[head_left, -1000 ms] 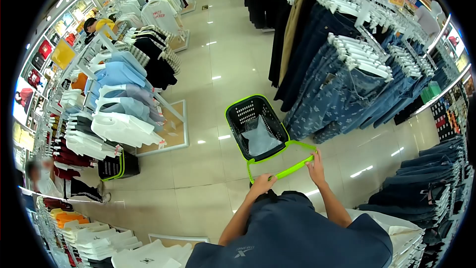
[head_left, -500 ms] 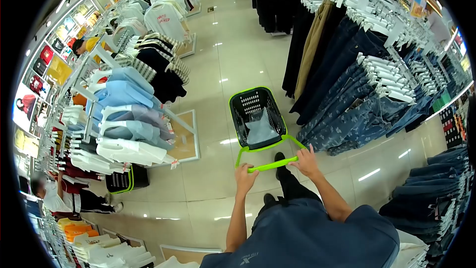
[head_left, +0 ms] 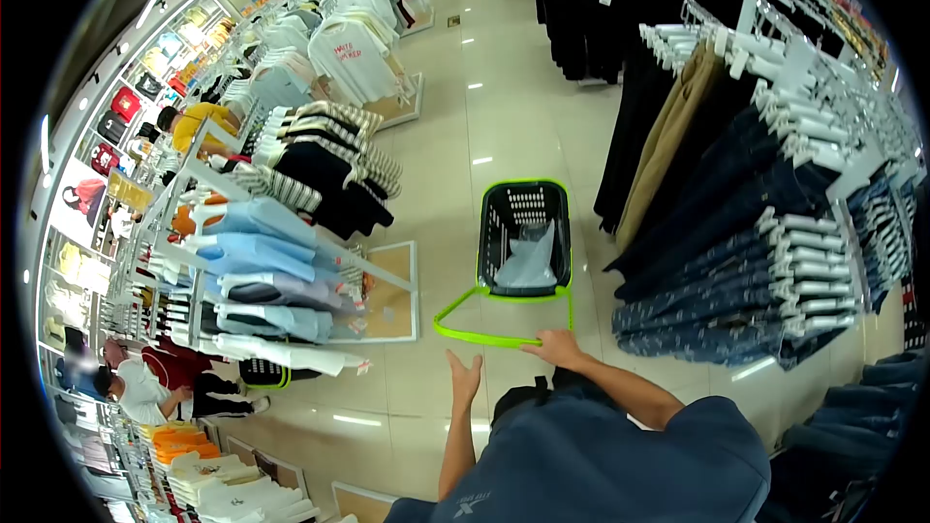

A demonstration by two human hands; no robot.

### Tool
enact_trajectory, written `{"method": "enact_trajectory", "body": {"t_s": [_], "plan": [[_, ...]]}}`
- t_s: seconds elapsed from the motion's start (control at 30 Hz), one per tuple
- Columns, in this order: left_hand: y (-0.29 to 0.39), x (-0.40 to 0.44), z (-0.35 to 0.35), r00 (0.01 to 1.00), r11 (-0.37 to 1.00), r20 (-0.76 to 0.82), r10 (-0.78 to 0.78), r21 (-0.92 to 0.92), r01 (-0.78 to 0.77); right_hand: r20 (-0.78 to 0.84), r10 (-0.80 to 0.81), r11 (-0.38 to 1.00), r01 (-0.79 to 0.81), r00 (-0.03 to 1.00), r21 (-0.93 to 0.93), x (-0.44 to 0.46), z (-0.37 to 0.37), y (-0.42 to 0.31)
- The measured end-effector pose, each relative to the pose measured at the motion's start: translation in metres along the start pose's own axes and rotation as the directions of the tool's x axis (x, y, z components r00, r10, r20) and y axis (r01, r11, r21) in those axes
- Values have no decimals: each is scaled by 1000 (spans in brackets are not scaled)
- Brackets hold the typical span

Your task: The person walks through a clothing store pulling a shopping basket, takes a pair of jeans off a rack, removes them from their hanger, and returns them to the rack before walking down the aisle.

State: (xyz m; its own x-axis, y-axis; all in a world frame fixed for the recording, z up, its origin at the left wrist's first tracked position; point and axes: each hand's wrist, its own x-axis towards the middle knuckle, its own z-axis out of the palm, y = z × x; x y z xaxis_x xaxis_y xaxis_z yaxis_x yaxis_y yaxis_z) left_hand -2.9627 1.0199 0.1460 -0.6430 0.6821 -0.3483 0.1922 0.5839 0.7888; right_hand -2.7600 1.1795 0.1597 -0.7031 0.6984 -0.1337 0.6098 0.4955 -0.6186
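Observation:
In front of me stands a black shopping basket with a bright green rim (head_left: pixel 487 232) and a long green pull handle (head_left: pixel 470 335). Inside it lies a pale grey, shiny bundle (head_left: pixel 528 261), perhaps a bagged item; its kind is unclear. My right hand (head_left: pixel 559 347) is closed around the right end of the handle. Just below the handle's left part, my left hand (head_left: pixel 465 376) is off it, with thumb and fingers apart and nothing held.
Jeans on white hangers (head_left: pixel 717 300) crowd the right side of the tiled aisle. Light blue shirts (head_left: pixel 257 247) hang on a rack to the left. A person in a white top (head_left: pixel 143 392) stands at lower left by another black basket (head_left: pixel 266 373).
My left hand has let go of the handle and opened. My right hand keeps its hold, and the handle now slants out to the left. The view has shifted.

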Motion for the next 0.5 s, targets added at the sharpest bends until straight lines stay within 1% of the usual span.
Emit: {"method": "enact_trajectory", "body": {"t_s": [0.1,0.13,0.17,0.2,0.27,0.3,0.33,0.37,0.43,0.5], "plan": [[44,43,28,975,994,-223,6,-107,-30,99,9,1000,-8,995,-16,35,-39,-10],[62,56,36,958,968,-287,-22,-247,-52,130,-1,1000,2,992,-9,40,-42,-11],[91,64,38,937,921,-345,-62,-382,-79,164,-10,1000,11,986,-4,43,-44,-12],[107,73,41,912,855,-395,-113,-506,-113,160,-9,1000,9,987,4,44,-48,-14],[106,96,47,892,900,-428,-143,-431,-63,149,-11,1000,8,989,21,49,-54,-17],[104,105,50,880,921,-449,-152,-388,-39,162,-16,997,4,987,73,54,-53,-14],[102,112,54,839,948,-538,-78,-301,-105,213,-20,998,7,977,61,62,-52,-11],[102,119,52,857,953,-509,-80,-291,-84,265,-22,999,8,964,52,68,-49,-9],[98,133,40,892,964,-442,-92,-263,-31,311,-33,996,5,950,89,87,-36,-6],[79,167,31,922,960,-380,-72,-279,-40,350,-23,990,-29,936,142,105,-29,-12]]}}
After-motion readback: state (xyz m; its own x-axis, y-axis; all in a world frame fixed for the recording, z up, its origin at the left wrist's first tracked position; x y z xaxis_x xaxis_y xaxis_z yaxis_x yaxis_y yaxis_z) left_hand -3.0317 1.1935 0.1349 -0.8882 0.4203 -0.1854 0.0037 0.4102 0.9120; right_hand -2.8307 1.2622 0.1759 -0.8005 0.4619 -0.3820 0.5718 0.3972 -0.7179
